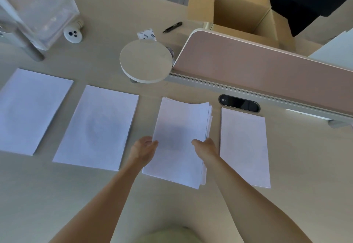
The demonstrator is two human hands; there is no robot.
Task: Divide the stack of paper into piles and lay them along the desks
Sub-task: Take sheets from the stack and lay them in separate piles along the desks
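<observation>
There are four piles of white paper in a row across one desk [57, 195]: the far-left pile [32, 109], the second pile [97, 128], the third pile [181, 139] and the right pile [244, 147]. Two hands are in view, the left hand [143, 147] and the right hand [207, 145].

Farther off there are:
- one open cardboard box [238, 10]
- one black pen-like tool [172, 27]
- one small printed packet [146, 35]
- one round white disc [146, 61]
- one white dome [73, 34] with three dark dots
- one clear plastic container [38, 8]
- one pink divider panel [248, 61]
- one dark oval inset [239, 103]
</observation>
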